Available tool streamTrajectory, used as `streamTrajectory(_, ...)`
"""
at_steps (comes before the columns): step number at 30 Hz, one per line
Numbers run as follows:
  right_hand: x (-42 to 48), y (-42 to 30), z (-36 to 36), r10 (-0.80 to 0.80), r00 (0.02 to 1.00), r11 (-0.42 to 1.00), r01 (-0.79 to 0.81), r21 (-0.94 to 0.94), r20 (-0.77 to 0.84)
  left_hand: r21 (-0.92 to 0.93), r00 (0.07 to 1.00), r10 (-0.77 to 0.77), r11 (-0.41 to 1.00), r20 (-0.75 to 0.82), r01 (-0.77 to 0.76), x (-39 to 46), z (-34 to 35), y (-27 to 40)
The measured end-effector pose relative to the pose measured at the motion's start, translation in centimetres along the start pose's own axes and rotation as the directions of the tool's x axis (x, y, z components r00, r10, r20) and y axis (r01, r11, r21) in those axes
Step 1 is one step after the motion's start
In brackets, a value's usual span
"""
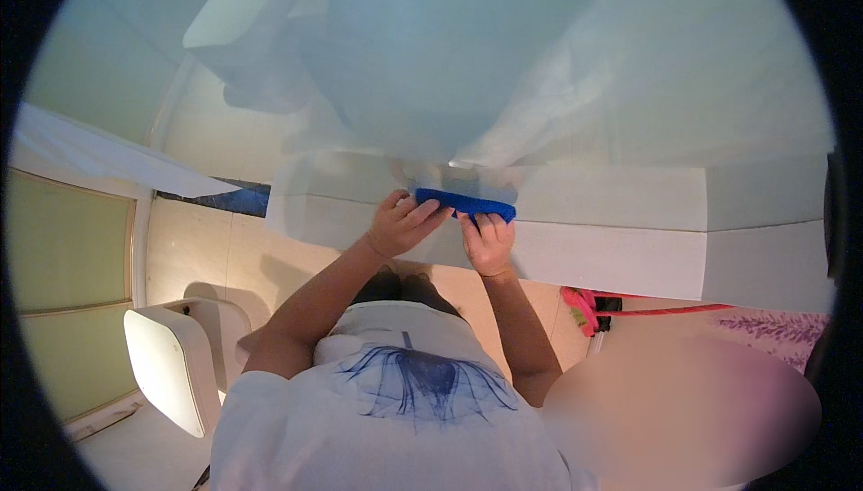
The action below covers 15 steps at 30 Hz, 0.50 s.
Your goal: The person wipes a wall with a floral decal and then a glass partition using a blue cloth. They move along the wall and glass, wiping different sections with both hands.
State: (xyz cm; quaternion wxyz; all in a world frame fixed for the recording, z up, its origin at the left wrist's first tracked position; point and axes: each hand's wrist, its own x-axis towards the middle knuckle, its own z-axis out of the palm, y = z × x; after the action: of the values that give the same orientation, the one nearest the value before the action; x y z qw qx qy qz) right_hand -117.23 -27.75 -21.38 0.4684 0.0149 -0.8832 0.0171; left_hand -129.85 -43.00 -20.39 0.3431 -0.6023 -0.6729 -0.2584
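A folded blue cloth (pixel 465 204) lies lengthwise between my hands, at the line where a white ledge meets an upright reflective panel. My left hand (pixel 403 221) pinches the cloth's left part between thumb and fingers. Curled fingers of my right hand (pixel 489 243) grip its right part, with the thumbs close together near the middle. Behind the cloth rises the hazy reflective panel (pixel 431 73), which mirrors the hands faintly. The white ledge (pixel 607 258) runs beneath and to the right of my hands.
At lower left stands a white fixture with a rounded panel (pixel 162 370). A framed greenish panel (pixel 71 242) is farther left. Pink and red items (pixel 581 306) lie below the ledge on the right, near a purple-patterned fabric (pixel 775 332). A blurred patch hides the lower right.
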Motion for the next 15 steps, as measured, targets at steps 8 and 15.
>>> streamTrajectory(8, -7.4, -0.2, 4.1, 0.115, 0.962, 0.993, -0.112, -0.026, 0.247, -0.1, 0.91, -0.119, 0.98, 0.397, 0.172, -8.6, 5.6, 2.8)
streamTrajectory(15, 0.2, 0.3, -1.0, 0.099, 0.994, 0.994, -0.101, 0.048, 0.043, -0.075, 0.91, -0.315, 0.935, 0.27, 0.346, -0.7, 0.4, 5.1)
